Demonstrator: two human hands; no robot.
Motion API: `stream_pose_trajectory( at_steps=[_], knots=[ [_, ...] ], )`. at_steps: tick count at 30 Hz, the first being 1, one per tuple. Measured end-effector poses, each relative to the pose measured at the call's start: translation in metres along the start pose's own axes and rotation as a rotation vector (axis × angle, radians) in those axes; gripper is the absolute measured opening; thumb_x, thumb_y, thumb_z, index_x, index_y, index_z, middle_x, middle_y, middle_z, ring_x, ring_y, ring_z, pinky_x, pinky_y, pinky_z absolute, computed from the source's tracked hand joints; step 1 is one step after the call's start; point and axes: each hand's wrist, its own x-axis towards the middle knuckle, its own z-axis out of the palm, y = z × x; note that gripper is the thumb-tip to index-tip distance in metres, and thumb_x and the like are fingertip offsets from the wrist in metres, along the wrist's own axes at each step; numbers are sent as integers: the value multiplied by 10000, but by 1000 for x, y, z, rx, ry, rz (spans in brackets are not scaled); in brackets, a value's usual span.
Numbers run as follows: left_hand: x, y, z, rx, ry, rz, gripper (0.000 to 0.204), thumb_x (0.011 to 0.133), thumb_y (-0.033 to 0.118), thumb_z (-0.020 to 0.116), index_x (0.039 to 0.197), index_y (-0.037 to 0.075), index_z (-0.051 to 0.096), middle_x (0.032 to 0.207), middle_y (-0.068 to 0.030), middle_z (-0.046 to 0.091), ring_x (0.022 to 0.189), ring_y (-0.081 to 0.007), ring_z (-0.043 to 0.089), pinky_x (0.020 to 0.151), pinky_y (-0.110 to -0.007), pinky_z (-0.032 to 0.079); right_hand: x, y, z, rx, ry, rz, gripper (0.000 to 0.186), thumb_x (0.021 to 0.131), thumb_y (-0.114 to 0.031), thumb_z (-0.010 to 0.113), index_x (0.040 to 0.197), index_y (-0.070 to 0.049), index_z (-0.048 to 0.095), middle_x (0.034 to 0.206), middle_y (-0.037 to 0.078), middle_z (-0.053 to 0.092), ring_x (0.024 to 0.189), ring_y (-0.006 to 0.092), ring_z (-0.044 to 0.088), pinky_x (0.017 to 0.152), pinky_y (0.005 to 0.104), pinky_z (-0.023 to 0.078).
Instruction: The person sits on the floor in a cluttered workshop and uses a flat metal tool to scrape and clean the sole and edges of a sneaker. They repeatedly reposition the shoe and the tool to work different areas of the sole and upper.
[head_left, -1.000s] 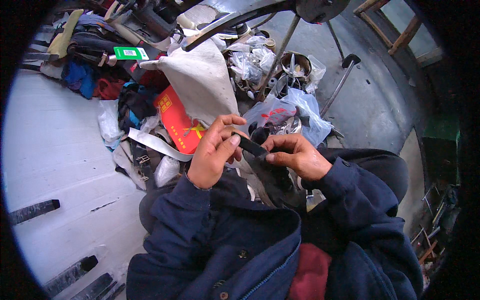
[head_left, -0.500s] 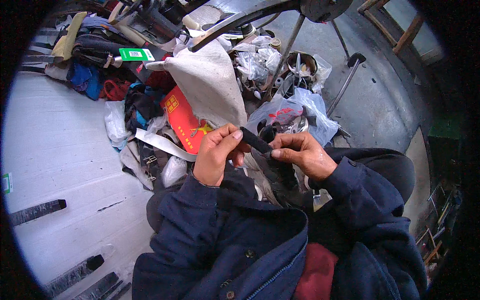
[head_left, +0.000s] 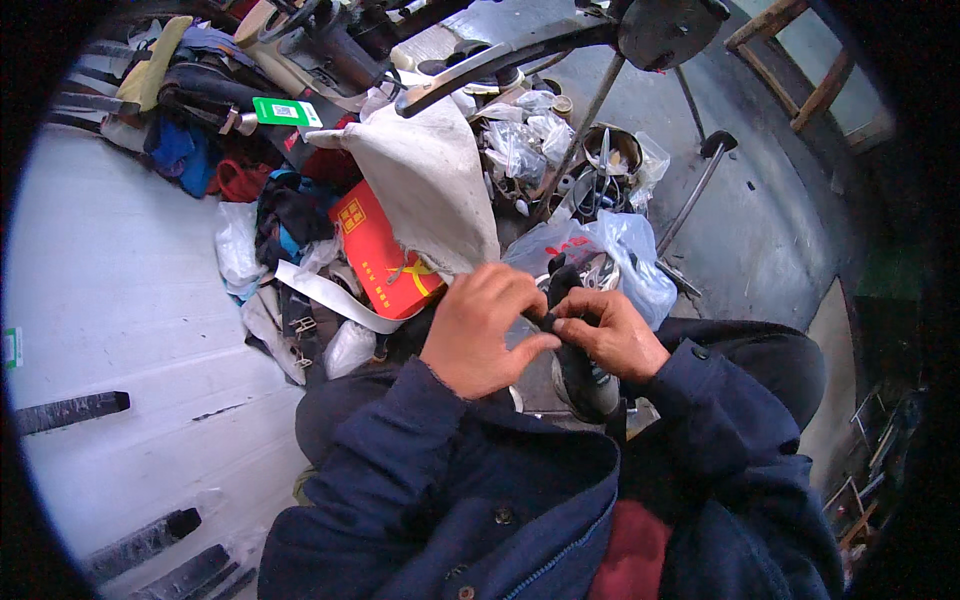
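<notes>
My right hand (head_left: 610, 335) pinches a black fuzzy strip (head_left: 546, 322) between thumb and fingers. Close against it from the left, my left hand (head_left: 488, 330) has its thumb and fingertips at the strip's other end, back of the hand upward. Most of the strip is hidden by the fingers. Beneath the right hand, between my knees, is a dark shoe (head_left: 585, 385) with a greyish toe and pale stripes. Its upper part is partly covered by the hand.
Ahead lie a pale cloth (head_left: 430, 170), a red box (head_left: 378, 255) and clear plastic bags (head_left: 635, 265). A black metal machine arm (head_left: 510, 58) on thin legs stands beyond. Tangled straps and fabrics (head_left: 285, 215) pile at left, beside a white ridged surface (head_left: 130, 300).
My left hand has turned over and come right, closer to my right hand. The strip, stretched out before, is now mostly covered. The shoe shows more plainly below.
</notes>
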Motion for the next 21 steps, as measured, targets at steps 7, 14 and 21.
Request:
stream_pose_trajectory(
  at_steps=[7,14,21],
  knots=[
    [-9,-9,15,-15,-263,-101,216,765,183,749,893,84,605,851,-86,650,882,-315,630,757,-422,451,2,10,-1,-254,-226,-115,176,871,-22,620,1025,39,679,947,137,628,911,249,604,847,352,469],
    [-25,-10,27,-120,-328,-167,154,777,134,672,875,55,584,795,-138,627,792,-387,620,698,-464,485,0,16,7,-231,-284,-168,251,843,-57,589,1065,1,691,990,195,663,953,358,646,872,415,498],
    [-30,-10,21,-167,-349,-296,118,754,110,596,835,57,529,726,-175,613,744,-406,629,632,-502,462,8,31,-10,-211,31,13,280,913,18,510,1159,2,643,1074,119,684,1034,204,631,909,337,496]
  ],
)
